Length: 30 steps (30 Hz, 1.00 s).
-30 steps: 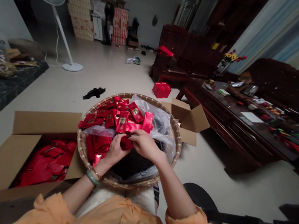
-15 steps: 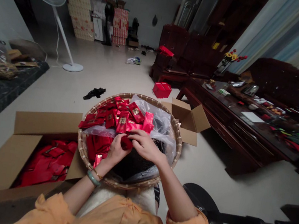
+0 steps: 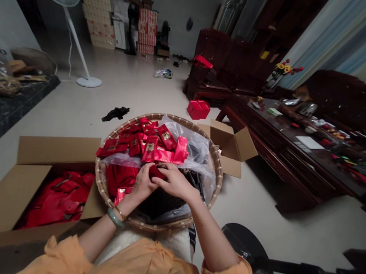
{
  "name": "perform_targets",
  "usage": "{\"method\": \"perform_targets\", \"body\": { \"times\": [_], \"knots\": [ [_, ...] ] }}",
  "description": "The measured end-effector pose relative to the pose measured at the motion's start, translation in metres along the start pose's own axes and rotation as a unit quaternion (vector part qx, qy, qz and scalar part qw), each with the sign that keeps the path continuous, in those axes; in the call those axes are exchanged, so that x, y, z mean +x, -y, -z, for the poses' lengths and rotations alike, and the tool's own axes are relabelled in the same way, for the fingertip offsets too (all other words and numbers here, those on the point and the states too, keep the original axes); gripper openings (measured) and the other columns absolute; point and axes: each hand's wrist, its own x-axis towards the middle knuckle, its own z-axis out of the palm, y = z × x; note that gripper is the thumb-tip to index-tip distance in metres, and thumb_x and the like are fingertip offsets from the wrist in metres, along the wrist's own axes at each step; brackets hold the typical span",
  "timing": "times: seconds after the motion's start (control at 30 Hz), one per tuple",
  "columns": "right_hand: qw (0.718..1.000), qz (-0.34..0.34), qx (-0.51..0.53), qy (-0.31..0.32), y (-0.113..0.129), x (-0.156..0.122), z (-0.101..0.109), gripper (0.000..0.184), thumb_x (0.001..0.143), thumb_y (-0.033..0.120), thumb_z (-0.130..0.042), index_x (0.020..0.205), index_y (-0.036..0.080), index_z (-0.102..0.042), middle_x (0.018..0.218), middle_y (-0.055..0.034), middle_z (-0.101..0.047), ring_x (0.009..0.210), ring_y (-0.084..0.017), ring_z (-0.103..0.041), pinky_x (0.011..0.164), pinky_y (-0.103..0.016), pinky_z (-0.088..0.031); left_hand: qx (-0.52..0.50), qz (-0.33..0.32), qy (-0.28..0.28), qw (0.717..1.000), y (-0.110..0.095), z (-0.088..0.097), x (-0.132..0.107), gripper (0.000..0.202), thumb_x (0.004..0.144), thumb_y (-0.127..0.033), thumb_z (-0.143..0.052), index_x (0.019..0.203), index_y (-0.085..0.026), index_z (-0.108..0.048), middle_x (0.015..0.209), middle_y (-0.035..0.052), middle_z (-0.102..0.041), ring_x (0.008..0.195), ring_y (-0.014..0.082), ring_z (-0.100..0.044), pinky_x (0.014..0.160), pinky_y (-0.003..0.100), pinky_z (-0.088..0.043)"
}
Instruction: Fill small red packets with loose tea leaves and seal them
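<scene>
Over a round woven basket [image 3: 211,207], both my hands are closed on one small red packet [image 3: 156,173]. My left hand [image 3: 142,184] grips its left side, with a bracelet and a green bangle on that wrist. Against its right side, the bent fingers of my right hand [image 3: 173,181] press on it, hiding part of the packet. Loose dark leaf-like contents [image 3: 161,204] lie in a clear plastic bag [image 3: 198,151] below my hands. Filled-looking red packets [image 3: 150,148] with gold print are heaped at the basket's far left; flatter red packets [image 3: 120,179] lie beside my left hand.
An open carton [image 3: 28,190] of red packets stands at the left; a smaller open carton [image 3: 234,145] sits behind the basket's right. A dark wooden table [image 3: 285,135] fills the right. A white fan [image 3: 89,81] and a red box [image 3: 198,109] stand on the floor.
My right hand has closed in over the red packet, whose opening showed earlier and is now covered. My left hand has barely moved.
</scene>
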Motion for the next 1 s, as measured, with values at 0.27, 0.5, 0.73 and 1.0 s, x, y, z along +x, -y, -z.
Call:
{"method": "perform_targets", "body": {
  "times": [0.27, 0.5, 0.73, 1.0],
  "knots": [
    [0.989, 0.004, 0.016, -0.149, 0.003, -0.002, 0.013, 0.021, 0.088, 0.024, -0.05, 0.098, 0.02, -0.068, 0.105, -0.008, -0.061, 0.099, -0.018, -0.054, 0.088, -0.032, -0.041, -0.022, -0.016, -0.031, 0.999, 0.004, -0.003, -0.001, 0.056, 0.063, -0.027, -0.071, 0.111, -0.017, -0.045, 0.101, 0.0102, -0.061, 0.092, 0.0238, -0.062, 0.076, 0.035, -0.051],
    [0.993, -0.008, -0.089, -0.074, 0.018, 0.002, 0.013, 0.028, 0.086, 0.025, -0.054, 0.112, 0.026, -0.063, 0.109, -0.0074, -0.063, 0.098, -0.019, -0.056, 0.082, -0.029, -0.043, -0.034, -0.025, -0.048, 0.998, 0.005, -0.005, -0.006, 0.06, 0.065, -0.027, -0.07, 0.116, -0.016, -0.041, 0.103, 0.012, -0.061, 0.094, 0.0241, -0.062, 0.074, 0.034, -0.051],
    [0.986, -0.031, -0.159, 0.027, 0.024, 0.008, 0.019, 0.023, 0.085, 0.023, -0.053, 0.103, 0.026, -0.067, 0.096, -0.0049, -0.066, 0.086, -0.017, -0.06, 0.069, -0.023, -0.039, -0.025, -0.068, -0.034, 0.997, 0.005, -0.001, -0.006, 0.056, 0.067, -0.027, -0.069, 0.114, -0.017, -0.042, 0.103, 0.0112, -0.059, 0.094, 0.0238, -0.061, 0.077, 0.035, -0.05],
    [0.976, -0.002, -0.201, 0.084, 0.021, 0.006, 0.021, 0.022, 0.083, 0.017, -0.051, 0.094, 0.021, -0.07, 0.091, -0.0074, -0.064, 0.086, -0.018, -0.058, 0.07, -0.025, -0.039, -0.028, -0.097, -0.018, 0.995, 0.002, 0.001, -0.005, 0.053, 0.064, -0.022, -0.069, 0.111, -0.018, -0.044, 0.102, 0.0089, -0.06, 0.094, 0.0227, -0.061, 0.078, 0.034, -0.05]
  ]
}}
